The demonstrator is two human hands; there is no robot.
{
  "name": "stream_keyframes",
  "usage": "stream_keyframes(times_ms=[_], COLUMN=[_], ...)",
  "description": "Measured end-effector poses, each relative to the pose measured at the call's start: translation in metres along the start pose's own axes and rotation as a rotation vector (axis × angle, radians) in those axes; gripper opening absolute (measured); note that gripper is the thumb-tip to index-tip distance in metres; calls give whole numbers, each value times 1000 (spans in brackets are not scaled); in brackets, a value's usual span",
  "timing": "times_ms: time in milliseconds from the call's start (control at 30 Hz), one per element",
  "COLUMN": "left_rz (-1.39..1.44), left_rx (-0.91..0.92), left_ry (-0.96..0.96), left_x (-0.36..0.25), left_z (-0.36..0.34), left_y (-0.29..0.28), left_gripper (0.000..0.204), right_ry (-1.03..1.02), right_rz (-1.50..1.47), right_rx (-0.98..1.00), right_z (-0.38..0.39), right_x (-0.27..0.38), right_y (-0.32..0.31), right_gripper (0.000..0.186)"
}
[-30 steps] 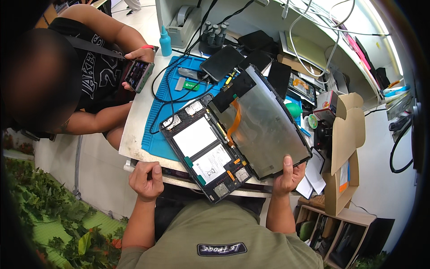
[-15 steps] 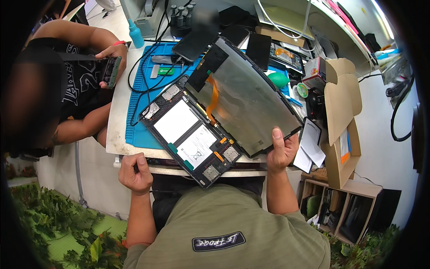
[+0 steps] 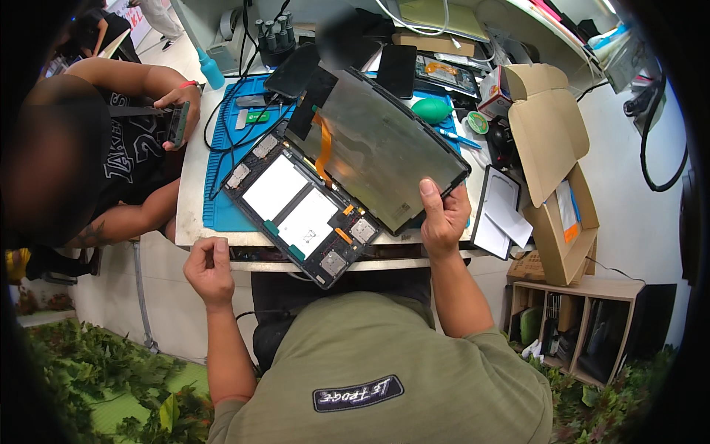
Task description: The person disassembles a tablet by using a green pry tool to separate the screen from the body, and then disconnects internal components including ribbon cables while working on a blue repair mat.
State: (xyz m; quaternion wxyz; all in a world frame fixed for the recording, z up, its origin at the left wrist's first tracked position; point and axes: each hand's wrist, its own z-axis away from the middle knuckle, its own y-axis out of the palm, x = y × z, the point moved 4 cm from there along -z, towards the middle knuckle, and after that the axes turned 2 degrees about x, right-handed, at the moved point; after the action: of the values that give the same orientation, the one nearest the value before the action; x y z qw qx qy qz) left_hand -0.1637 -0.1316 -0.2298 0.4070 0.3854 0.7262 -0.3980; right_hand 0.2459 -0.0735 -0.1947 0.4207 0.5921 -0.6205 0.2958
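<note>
Gripping the lower corner of a big flat screen panel (image 3: 384,152), the right hand (image 3: 442,218) is closing its fingers under the edge while the thumb is pressing on top. The right forearm is coming up from the green shirt at the bottom of the picture. The panel is tilting up like an open book cover, and its back is looking grey, smooth and a little shiny. A thin orange ribbon cable (image 3: 323,148) is running from the panel down to the tablet body (image 3: 299,211), which is lying flat at the near edge of the white table (image 3: 194,192), partly on a blue mat (image 3: 222,159). Inside the tablet body, two pale flat squares are showing, with small silver squares at the corners.

The left hand (image 3: 209,270) is curling into a loose fist just below the table edge, near the tablet body but not touching it. It is not possible to tell if anything small is hiding inside that hand.

At the left, another person is sitting, and that person's hand is holding a dark phone (image 3: 177,124). A brown cardboard box (image 3: 543,129) is standing open at the right. The far tools are too small and bent by the lens to make out.
</note>
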Motion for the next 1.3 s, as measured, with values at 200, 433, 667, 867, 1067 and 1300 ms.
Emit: stream_keyframes(times_ms=[200, 433, 667, 867, 1067, 1300], left_rz=[45, -114, -110, -107, -57, -88], left_rx=[102, 268, 277, 298, 383, 597], left_ry=[14, 183, 218, 199, 170, 216], left_x=[-23, -66, -74, -75, -93, -124], left_z=[1, 4, 8, 10, 11, 14], left_y=[9, 32, 34, 35, 52, 82], left_gripper=[16, 18, 18, 18, 14, 13], right_ry=[-7, -2, 5, 18, 35, 28], right_rz=[-70, -76, -75, -102, -81, -91], right_rx=[6, 22, 31, 11, 3, 5], right_z=[-4, -4, -4, -6, -6, -4], right_x=[3, 3, -2, 1, 1, -4], right_y=[6, 6, 3, 6, 5, 4], right_gripper=[32, 32, 34, 33, 31, 33])
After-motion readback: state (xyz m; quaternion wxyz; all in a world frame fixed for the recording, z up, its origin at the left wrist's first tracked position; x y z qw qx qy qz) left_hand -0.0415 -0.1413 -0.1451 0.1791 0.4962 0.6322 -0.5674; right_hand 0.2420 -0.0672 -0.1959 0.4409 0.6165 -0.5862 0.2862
